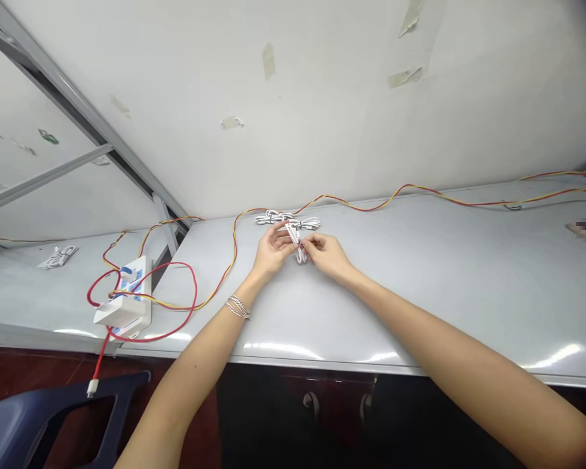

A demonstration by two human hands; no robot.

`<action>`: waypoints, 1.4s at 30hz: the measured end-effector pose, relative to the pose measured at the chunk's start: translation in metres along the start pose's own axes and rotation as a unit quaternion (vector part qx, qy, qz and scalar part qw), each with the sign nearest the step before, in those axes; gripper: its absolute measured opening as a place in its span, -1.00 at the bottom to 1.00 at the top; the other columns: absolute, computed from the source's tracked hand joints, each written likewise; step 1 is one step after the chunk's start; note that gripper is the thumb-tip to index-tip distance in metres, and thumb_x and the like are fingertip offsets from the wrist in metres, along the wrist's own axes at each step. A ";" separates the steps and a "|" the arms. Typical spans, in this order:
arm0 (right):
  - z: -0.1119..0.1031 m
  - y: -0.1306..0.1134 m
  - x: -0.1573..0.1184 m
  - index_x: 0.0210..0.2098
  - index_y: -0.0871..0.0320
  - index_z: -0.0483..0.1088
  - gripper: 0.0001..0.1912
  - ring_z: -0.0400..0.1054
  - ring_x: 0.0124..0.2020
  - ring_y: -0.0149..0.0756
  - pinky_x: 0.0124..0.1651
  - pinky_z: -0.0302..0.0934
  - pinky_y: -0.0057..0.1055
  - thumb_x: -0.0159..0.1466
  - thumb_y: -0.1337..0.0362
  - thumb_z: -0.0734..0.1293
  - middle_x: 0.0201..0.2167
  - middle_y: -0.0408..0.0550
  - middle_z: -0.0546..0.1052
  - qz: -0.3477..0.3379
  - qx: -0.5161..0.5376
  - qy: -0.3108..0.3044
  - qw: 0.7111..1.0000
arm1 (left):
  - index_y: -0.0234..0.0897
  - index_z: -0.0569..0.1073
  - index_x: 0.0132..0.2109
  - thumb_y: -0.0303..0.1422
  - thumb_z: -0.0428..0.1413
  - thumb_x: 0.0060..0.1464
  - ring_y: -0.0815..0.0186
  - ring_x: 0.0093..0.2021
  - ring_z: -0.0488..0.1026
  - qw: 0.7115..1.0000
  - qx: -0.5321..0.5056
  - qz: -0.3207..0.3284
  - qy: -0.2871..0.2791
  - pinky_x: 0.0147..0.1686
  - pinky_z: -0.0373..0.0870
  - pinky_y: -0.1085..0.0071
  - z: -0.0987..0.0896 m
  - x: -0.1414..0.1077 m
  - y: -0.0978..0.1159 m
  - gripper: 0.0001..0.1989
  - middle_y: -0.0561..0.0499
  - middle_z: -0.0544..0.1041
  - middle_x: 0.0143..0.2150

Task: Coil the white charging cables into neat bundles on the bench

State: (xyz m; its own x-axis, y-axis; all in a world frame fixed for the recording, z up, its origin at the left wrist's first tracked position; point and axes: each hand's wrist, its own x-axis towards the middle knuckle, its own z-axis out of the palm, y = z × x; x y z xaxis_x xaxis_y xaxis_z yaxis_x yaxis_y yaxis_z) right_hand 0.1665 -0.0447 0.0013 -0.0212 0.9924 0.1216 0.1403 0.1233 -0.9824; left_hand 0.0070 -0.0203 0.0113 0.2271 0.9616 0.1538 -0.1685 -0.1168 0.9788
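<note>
Just behind the white cables [273, 218], a red-and-yellow wire [359, 209] runs.

A white power strip [144, 317] lies among red cable [196, 294] loops.

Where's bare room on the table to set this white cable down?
Bare tabletop lies right of the right hand, in front of the red-and-yellow wire. Crowded: behind the left hand, where white cables lie, and around the power strip within its red wire loops.
</note>
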 end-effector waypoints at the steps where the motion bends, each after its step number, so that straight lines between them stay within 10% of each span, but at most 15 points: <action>1: 0.000 0.000 0.000 -0.41 0.15 0.44 -0.75 0.31 -0.51 -0.34 -0.37 0.19 -0.39 0.22 0.09 0.30 -0.53 -0.12 0.48 -0.001 -0.004 -0.001 1.000 | -0.24 0.36 0.09 -0.45 0.39 -0.25 0.30 -0.19 0.52 1.000 -0.001 -0.001 0.000 -0.12 0.48 0.30 0.000 0.000 0.000 -0.30 -0.04 0.50 -0.14; 11: -0.010 -0.007 0.000 -0.26 0.19 0.49 -0.78 0.43 -0.24 -0.19 -0.11 0.27 -0.26 0.29 0.21 0.25 -0.24 0.05 0.57 -0.070 -0.214 0.044 0.973 | -0.28 0.41 -0.05 -0.38 0.39 -0.24 0.30 -0.27 0.48 0.987 0.135 -0.010 0.086 -0.20 0.41 0.33 -0.009 0.002 0.001 -0.44 0.03 0.47 -0.29; 19: -0.028 0.002 0.013 0.29 0.19 0.26 -0.43 0.09 0.33 0.14 0.24 0.08 0.08 0.28 0.33 0.24 0.41 0.15 0.15 -0.111 -0.420 0.024 0.900 | -0.22 0.40 -0.23 -0.04 0.38 -0.21 0.10 -0.25 0.46 0.878 0.416 -0.046 0.232 -0.17 0.33 0.21 -0.042 0.012 0.003 -0.51 -0.09 0.50 -0.32; 25: -0.027 0.004 0.015 0.34 0.19 0.18 -0.43 0.10 0.35 0.04 0.32 -0.02 0.05 0.35 0.29 0.19 0.42 0.10 0.15 -0.090 -0.450 -0.042 0.888 | -0.21 0.37 -0.29 0.09 0.25 -0.09 -0.10 -0.13 0.48 0.827 0.513 -0.086 0.212 -0.09 0.30 0.09 -0.054 0.018 0.004 -0.52 -0.17 0.50 -0.36; 30: -0.030 -0.001 0.015 0.06 0.22 0.44 -0.63 0.31 0.13 0.02 0.18 0.15 -0.05 0.29 0.29 0.25 0.17 0.16 0.44 -0.094 -0.437 0.007 0.894 | -0.24 0.37 -0.06 -0.03 0.24 0.00 -0.03 -0.15 0.50 0.837 0.496 -0.049 0.227 -0.08 0.31 0.15 -0.053 0.019 0.003 -0.52 -0.11 0.51 -0.35; 35: -0.029 -0.002 0.014 0.28 0.20 0.24 -0.44 0.22 0.22 0.06 0.19 0.14 -0.03 0.29 0.31 0.26 0.28 0.18 0.32 -0.101 -0.436 0.034 0.894 | -0.23 0.36 -0.01 -0.18 0.22 0.04 0.16 -0.32 0.46 0.850 0.474 -0.002 0.229 -0.21 0.29 0.27 -0.041 0.013 0.009 -0.59 0.04 0.46 -0.44; 38: -0.029 0.001 0.015 0.32 0.17 0.19 -0.42 0.10 0.34 0.03 0.27 0.04 -0.02 0.31 0.35 0.23 0.39 0.18 0.16 -0.103 -0.434 -0.004 0.895 | -0.23 0.43 -0.12 -0.25 0.22 0.03 0.30 -0.46 0.37 0.896 0.413 0.052 0.155 -0.32 0.25 0.36 -0.031 0.010 0.006 -0.72 0.10 0.40 -0.53; 42: -0.031 0.003 0.017 0.07 0.18 0.42 -0.65 0.32 0.14 -0.01 0.20 0.12 -0.08 0.29 0.32 0.28 0.14 0.16 0.46 -0.092 -0.419 0.006 0.903 | -0.28 0.51 -0.24 -0.27 0.20 0.01 0.38 -0.54 0.29 0.927 0.370 0.041 0.035 -0.45 0.20 0.44 -0.021 0.008 -0.004 -0.81 0.10 0.39 -0.56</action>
State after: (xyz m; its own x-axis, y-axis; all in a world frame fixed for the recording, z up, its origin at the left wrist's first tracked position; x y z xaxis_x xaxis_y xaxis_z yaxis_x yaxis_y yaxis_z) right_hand 0.1976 -0.0270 0.0049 -0.1109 0.9541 0.2783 0.8356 0.2411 -0.4936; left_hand -0.0104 -0.0069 0.0062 0.1756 0.9529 0.2474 0.5280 -0.3033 0.7932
